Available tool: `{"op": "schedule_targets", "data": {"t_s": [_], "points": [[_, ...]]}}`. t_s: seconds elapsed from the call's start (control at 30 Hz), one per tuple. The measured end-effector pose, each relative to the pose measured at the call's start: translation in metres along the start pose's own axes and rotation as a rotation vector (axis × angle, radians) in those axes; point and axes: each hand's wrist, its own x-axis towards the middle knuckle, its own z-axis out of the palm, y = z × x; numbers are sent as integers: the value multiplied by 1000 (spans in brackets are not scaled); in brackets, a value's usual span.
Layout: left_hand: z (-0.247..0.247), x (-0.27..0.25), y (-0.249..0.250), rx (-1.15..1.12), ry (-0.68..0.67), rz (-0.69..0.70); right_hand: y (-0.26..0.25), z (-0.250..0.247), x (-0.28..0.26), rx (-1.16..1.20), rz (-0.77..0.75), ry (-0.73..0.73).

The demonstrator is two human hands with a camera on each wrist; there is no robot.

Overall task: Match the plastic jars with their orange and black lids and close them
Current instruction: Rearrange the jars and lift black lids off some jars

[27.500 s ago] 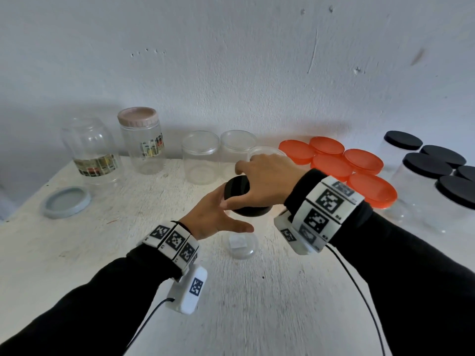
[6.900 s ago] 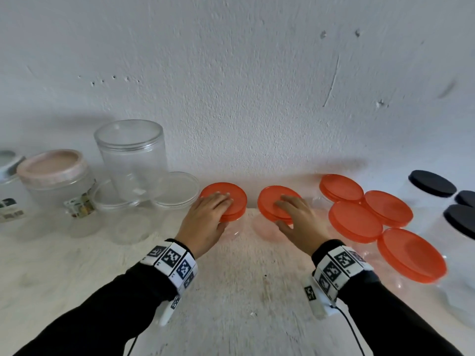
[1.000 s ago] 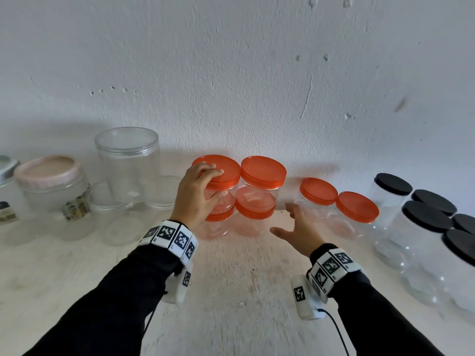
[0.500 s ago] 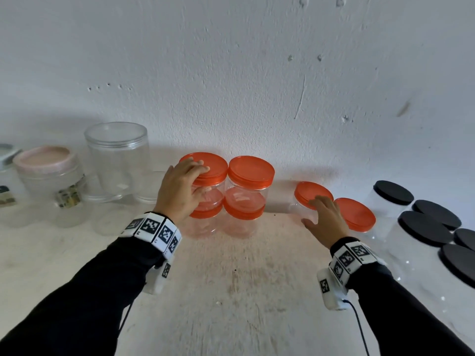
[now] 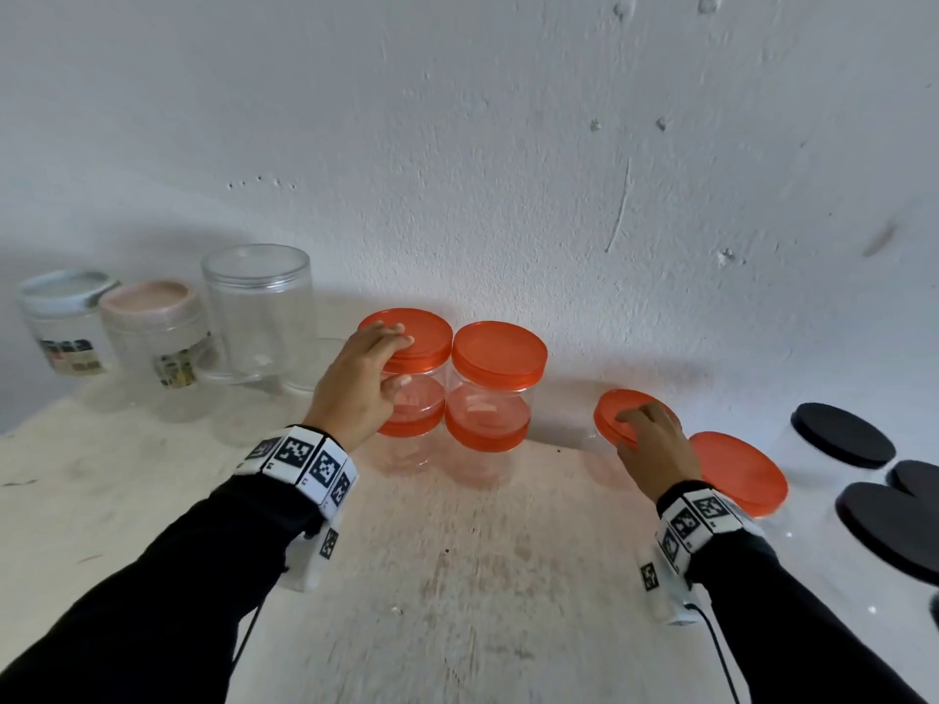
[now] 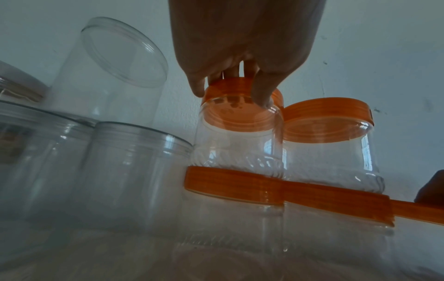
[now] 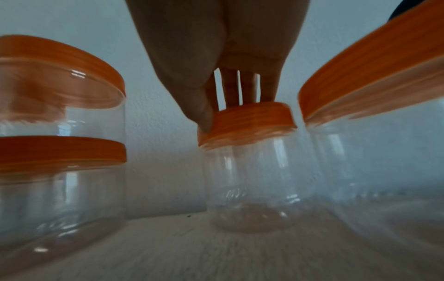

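Two stacks of clear jars with orange lids stand by the wall. My left hand (image 5: 391, 358) grips the orange lid (image 5: 427, 337) of the left stack's upper jar; in the left wrist view its fingers (image 6: 263, 95) curl over that lid (image 6: 240, 89). The right stack's upper lid (image 5: 500, 355) is untouched. My right hand (image 5: 643, 424) grips the lid (image 5: 607, 409) of a single orange-lidded jar; the right wrist view shows the thumb and fingers (image 7: 230, 91) round the lid (image 7: 252, 121). Another orange-lidded jar (image 5: 739, 472) stands right of it.
Several black-lidded jars (image 5: 843, 442) crowd the right edge. At the back left stand a tall clear jar (image 5: 256, 307), a pink-lidded jar (image 5: 150, 302) and a grey-lidded jar (image 5: 66, 292). The worn white table (image 5: 457, 576) lies bare between my arms.
My right hand went from hovering open over the table to the single orange-lidded jar and closed round its lid. My left hand stayed on the stacked jar's lid.
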Motion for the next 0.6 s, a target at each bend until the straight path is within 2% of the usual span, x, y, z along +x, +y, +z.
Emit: {"op": "schedule_targets", "data": {"t_s": [0.3,0.6], "points": [[-1,1,-1,-5,-10,-9,-27,22,-17,182,-252,111],[0,1,-3,1,-8,-12,-41,26,-24,204,-308,130]]}}
